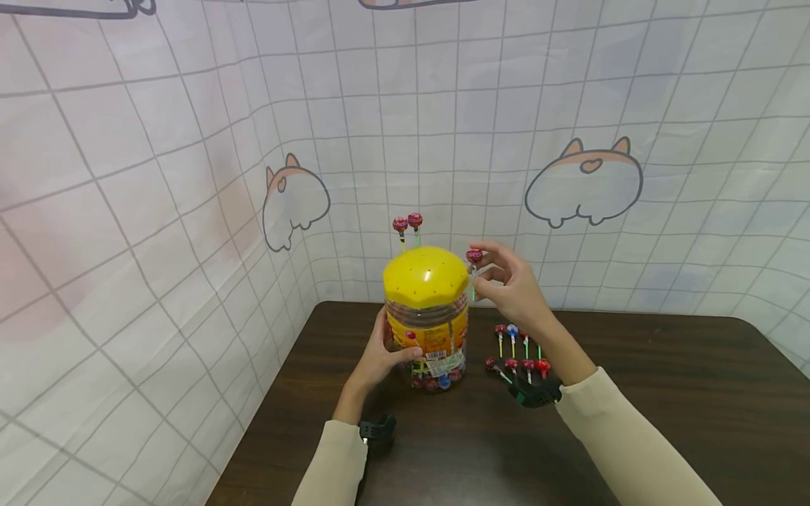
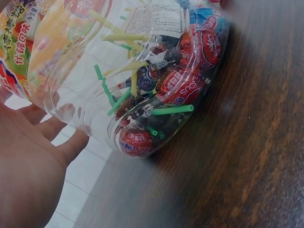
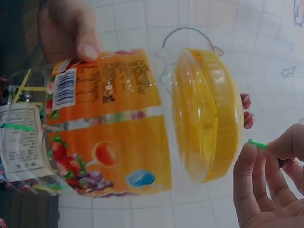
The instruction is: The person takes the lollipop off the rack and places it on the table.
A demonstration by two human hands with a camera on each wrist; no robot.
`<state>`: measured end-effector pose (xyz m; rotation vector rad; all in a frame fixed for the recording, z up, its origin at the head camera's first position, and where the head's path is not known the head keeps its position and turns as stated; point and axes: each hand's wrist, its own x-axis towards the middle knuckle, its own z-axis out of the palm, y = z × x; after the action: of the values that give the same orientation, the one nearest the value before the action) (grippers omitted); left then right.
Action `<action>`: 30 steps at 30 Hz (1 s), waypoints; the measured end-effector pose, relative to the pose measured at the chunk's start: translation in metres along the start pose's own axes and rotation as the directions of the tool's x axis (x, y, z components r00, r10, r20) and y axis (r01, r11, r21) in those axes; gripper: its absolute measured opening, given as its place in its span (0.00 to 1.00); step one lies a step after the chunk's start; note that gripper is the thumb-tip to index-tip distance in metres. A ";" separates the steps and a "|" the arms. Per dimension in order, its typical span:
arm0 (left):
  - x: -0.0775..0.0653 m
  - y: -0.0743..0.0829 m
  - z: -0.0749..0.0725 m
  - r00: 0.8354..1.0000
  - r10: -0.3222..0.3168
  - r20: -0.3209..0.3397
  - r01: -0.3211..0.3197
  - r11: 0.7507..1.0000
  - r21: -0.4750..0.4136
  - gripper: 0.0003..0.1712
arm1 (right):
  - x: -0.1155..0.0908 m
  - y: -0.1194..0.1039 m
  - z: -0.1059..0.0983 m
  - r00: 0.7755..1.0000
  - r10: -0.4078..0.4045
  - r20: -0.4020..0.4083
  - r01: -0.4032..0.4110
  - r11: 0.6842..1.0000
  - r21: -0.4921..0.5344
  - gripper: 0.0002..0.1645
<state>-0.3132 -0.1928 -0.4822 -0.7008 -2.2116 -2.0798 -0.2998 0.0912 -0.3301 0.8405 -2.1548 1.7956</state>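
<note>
A clear plastic jar (image 1: 436,336) with a yellow lid (image 1: 425,277) and an orange label stands on the table. Lollipops (image 2: 180,85) lie loose in its bottom. My left hand (image 1: 378,360) grips the jar from the left, its thumb across the label. Two red-wrapped lollipops (image 1: 414,221) stick up from the lid's far side. Beside the lid's right edge, my right hand (image 1: 511,287) pinches another red lollipop (image 1: 474,256), its head up and its green stick (image 3: 258,144) pointing down. The stick's tip is apart from the lid.
Several lollipops (image 1: 512,330) lie in two rows on the dark wooden table (image 1: 664,407), right of the jar and partly behind the right wrist's black band (image 1: 534,392). A white gridded cloth (image 1: 468,140) hangs behind and to the left.
</note>
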 end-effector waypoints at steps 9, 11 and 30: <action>0.000 -0.002 0.001 1.000 -0.007 -0.007 0.007 1.000 0.011 0.60 | -0.015 0.015 -0.011 1.000 0.026 -0.012 -0.026 1.000 0.000 0.32; 0.000 -0.001 0.001 1.000 -0.007 -0.008 0.008 1.000 0.009 0.60 | -0.020 0.019 -0.014 0.999 0.044 -0.018 -0.044 0.999 -0.005 0.32; 0.000 0.000 0.002 1.000 0.001 -0.009 0.000 1.000 0.009 0.60 | -0.085 0.076 -0.057 0.979 0.172 -0.106 -0.180 0.981 -0.076 0.33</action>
<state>-0.3123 -0.1911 -0.4826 -0.6894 -2.2145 -2.0668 -0.2829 0.1767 -0.4232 0.5441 -2.2850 1.7692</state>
